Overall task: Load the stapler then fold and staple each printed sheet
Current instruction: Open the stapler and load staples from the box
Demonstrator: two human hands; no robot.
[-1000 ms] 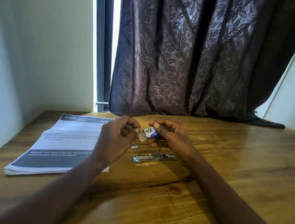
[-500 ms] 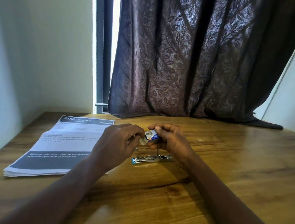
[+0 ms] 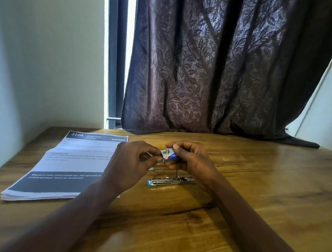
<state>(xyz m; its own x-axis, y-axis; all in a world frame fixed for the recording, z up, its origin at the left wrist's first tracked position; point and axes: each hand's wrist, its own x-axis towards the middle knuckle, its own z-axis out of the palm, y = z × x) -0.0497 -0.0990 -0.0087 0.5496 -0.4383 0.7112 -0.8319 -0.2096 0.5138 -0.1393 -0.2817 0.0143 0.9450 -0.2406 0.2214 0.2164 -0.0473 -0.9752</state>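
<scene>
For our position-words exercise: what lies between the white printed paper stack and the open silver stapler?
The person's left hand, held over the brown wooden table; the head view shows it.

You can pass over open desk point(image 3: 263, 196) right and front; the paper stack point(image 3: 64, 167) fills the left, the stapler point(image 3: 168, 181) lies opened mid-desk, and the curtain point(image 3: 220, 90) drapes the far edge.

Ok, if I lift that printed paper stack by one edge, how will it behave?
The white printed paper stack looks thin and unbound, so it would probably droop and fan apart. It may slide on the smooth wooden table.
</scene>
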